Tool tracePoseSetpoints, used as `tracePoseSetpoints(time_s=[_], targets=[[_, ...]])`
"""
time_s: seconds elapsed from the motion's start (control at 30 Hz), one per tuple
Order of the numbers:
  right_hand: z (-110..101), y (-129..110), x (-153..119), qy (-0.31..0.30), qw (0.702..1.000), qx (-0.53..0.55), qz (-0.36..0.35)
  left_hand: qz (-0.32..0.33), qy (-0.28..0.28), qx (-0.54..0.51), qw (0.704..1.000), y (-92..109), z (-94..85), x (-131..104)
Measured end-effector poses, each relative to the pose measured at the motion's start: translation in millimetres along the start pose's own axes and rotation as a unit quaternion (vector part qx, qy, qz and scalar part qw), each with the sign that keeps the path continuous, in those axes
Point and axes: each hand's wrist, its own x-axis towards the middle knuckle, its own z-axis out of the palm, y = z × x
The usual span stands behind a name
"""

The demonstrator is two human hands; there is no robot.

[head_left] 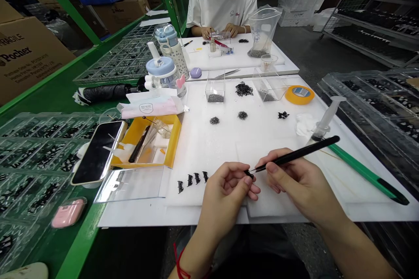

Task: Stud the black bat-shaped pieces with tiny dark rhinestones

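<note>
Between the thumb and fingers of my left hand (231, 187) is pinched a small black part (249, 174), its shape mostly covered by the fingers. My right hand (294, 178) grips black tweezers (297, 153) like a pen, their fine metal tips at the small part. On the white board left of my left hand, several similar black parts (190, 180) stand in a row. Small piles of tiny dark pieces (242, 115) and a cluster of black pieces (283, 115) lie farther off.
At the left are a yellow tray (176, 139) of tools, a phone (100, 152) and a clear lid (131, 185). At the right are a syringe (327, 117), yellow tape (299, 94) and a green-handled tool (366, 172). A person (222, 4) sits opposite.
</note>
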Motion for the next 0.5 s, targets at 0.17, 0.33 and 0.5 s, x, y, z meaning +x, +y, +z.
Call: tracePoseSetpoints(time_s=[0.17, 0.33, 0.5], targets=[[1, -1, 1, 0.007, 0.999, -0.024, -0.022, 0.002, 0.017, 0.009, 1.000, 0, 2.3, 0], [7, -3, -1, 0.011, 0.993, -0.088, -0.082, 0.020, 0.022, 0.029, 0.999, -3, 4.6, -1], [10, -2, -13, 0.035, 0.975, -0.151, -0.159, 0.054, 0.010, 0.073, 0.996, -7, 6.1, -1]])
